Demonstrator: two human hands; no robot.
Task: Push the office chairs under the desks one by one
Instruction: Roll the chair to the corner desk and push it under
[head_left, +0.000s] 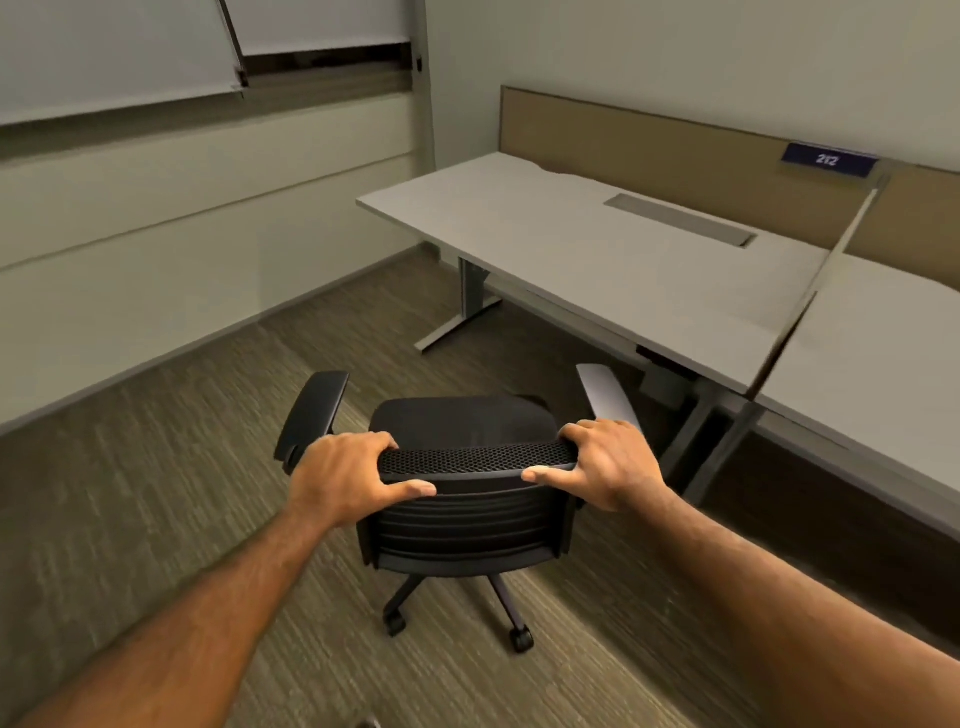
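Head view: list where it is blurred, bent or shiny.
Head view: the carpet and the desk divider smear with motion blur; the number sign is soft; wall lines bow from the wide lens; the left hand, right hand and chair backrest are fairly sharp; one armrest carries a pale sheen.
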